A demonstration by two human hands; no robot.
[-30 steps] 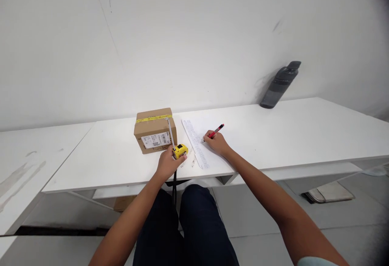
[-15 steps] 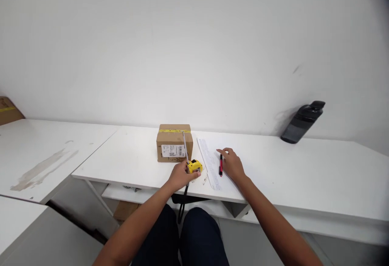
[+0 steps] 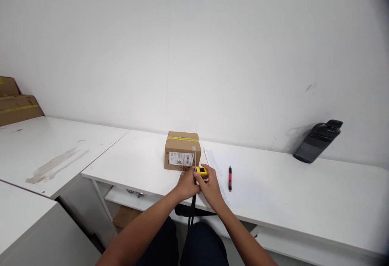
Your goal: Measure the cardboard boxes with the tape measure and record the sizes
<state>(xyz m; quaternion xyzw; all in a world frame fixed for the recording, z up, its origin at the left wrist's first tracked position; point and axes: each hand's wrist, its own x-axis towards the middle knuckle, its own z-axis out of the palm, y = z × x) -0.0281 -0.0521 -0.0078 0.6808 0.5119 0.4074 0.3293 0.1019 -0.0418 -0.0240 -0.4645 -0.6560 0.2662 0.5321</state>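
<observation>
Frame centre, by the table's front edge, bare top lies open either side. The left hand and right hand curl their fingers round the yellow tape measure, just below the box.

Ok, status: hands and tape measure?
Left hand and right hand both on yellow tape measure, by cardboard box. Red pen lies free on table.

Box toward desk's left end: plain brown cardboard, matt, with a yellow tape strip and a white paper label. Tape measure — yellow plastic case, smooth. Pen: red and black plastic. Paper sheet thin, matt. Desk top white, smooth, matt. Bottle at back edge — dark, smoky, slight sheen
</observation>
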